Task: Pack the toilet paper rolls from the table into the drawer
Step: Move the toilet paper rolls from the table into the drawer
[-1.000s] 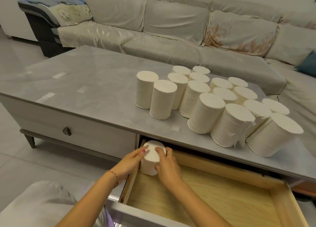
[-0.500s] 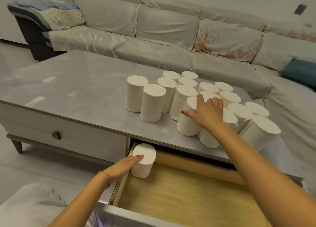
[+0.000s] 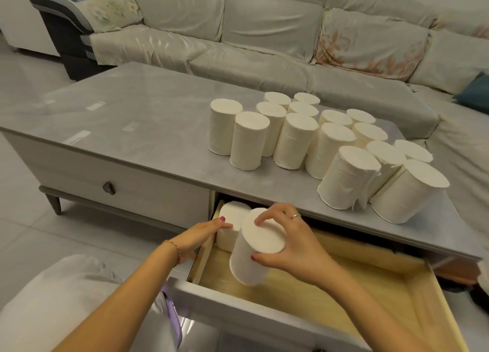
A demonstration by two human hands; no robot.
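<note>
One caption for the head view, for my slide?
Right hand lowers a roll into the open drawer; left hand steadies another.

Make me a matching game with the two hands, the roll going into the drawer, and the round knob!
Things:
1. right hand
2. left hand
3. knob
4. roll in the drawer corner

Where:
A. on the shut drawer front
B. gripping the tilted roll over the open drawer
C. standing at the back left of the drawer
D. fingers resting on the corner roll

Pairs: 1-B, 2-D, 3-A, 4-C
</note>
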